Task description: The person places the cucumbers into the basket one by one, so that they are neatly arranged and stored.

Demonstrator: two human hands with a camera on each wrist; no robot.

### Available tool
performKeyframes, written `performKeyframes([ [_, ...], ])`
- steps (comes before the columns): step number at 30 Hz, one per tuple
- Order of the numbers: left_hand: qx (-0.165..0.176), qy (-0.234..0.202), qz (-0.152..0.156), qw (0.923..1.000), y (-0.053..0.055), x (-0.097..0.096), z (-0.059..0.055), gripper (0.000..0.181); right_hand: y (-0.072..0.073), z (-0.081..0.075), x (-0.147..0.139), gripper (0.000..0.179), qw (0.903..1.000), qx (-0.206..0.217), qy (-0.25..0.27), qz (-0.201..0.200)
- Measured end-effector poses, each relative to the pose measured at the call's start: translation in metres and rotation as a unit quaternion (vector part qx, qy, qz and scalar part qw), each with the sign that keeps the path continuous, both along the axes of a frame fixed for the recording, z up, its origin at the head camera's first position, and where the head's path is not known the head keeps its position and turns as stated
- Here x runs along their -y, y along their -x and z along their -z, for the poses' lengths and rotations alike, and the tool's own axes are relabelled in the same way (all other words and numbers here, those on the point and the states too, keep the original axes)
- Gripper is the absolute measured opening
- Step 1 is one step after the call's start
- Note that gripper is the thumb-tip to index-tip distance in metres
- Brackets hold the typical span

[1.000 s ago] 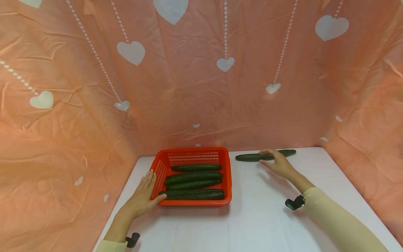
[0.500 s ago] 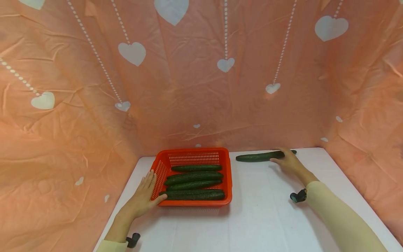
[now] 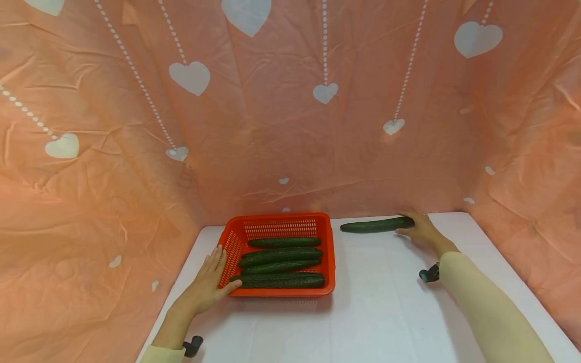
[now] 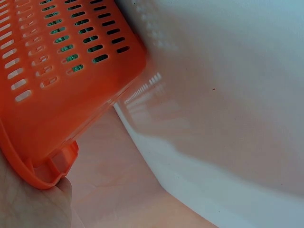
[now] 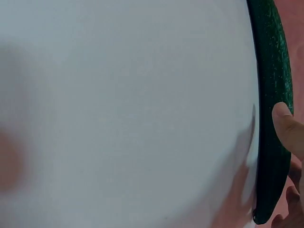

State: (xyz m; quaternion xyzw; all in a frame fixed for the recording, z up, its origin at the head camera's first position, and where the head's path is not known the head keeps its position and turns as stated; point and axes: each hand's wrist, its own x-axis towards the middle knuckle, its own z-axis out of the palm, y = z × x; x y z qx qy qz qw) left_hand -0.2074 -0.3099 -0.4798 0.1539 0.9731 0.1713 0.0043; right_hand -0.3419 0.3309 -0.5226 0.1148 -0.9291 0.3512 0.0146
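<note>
A red plastic basket [image 3: 281,293] with slotted walls holds several dark green cucumbers [image 3: 279,281], lying crosswise in rows. My left hand [image 3: 204,287] rests on its left rim with fingers straight and the thumb over the front corner. From the left wrist view, that hand lies against the rim of the basket [image 4: 71,107], whose outer wall shows. Another cucumber [image 3: 372,226] lies to the right, near the table's back edge. My right hand [image 3: 423,233] grips its right end. Seen from the right wrist, my thumb presses the near side of the cucumber [image 5: 273,61], with fingers beyond it, partly hidden.
A white cloth covers the table [image 3: 372,312]. Behind and on both sides hangs an orange sheet [image 3: 363,166] printed with white hearts, close to the table's back edge. A small black camera [image 3: 429,273] sits on the right wrist, another [image 3: 193,347] on the left.
My right hand has slid rightward along the loose cucumber from its middle to its right end, closing round it. The left hand and the basket have stayed in place.
</note>
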Motion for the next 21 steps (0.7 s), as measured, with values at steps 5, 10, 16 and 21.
performKeyframes([
  [5, 0.001, -0.002, 0.000, 1.0000, -0.001, 0.000, -0.001, 0.105, -0.001, 0.001, -0.001, 0.069, 0.9998, 0.008, -0.013, 0.014],
  [10, -0.004, 0.003, 0.002, 1.0000, -0.001, 0.000, -0.001, 0.105, 0.001, 0.005, -0.004, 0.055, 0.9985, -0.030, -0.032, 0.033],
  [16, -0.002, 0.003, 0.001, 1.0000, -0.002, -0.001, -0.002, 0.105, -0.002, 0.005, -0.012, 0.046, 0.9962, -0.046, -0.055, 0.048],
  [21, -0.002, 0.001, 0.001, 1.0000, -0.002, -0.001, -0.002, 0.105, -0.005, 0.006, -0.019, 0.040, 0.9958, -0.059, -0.057, 0.040],
])
